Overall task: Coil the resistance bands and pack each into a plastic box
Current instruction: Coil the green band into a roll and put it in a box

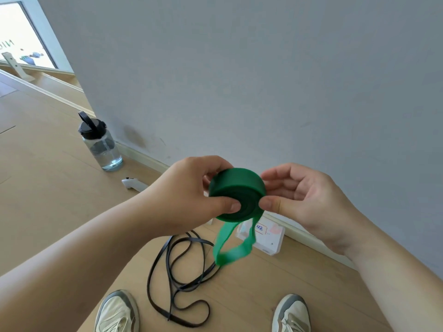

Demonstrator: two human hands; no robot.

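A green resistance band [236,188] is wound into a thick round coil, held up between both hands. A short loose loop of it hangs below, blurred. My left hand [191,190] grips the coil from the left, thumb pressed on its flat face. My right hand [309,197] pinches the coil's right edge between thumb and fingers. On the wooden floor below lies a black resistance band [172,279], uncoiled in loose loops. A clear plastic box [266,238] with a labelled white insert stands on the floor by the wall, partly hidden behind the green band.
A clear water bottle [100,142] with a black lid stands at the left by the skirting board. A white handheld device [133,184] lies on the floor near it. My two shoes [117,312] [292,315] show at the bottom. A grey wall rises straight ahead.
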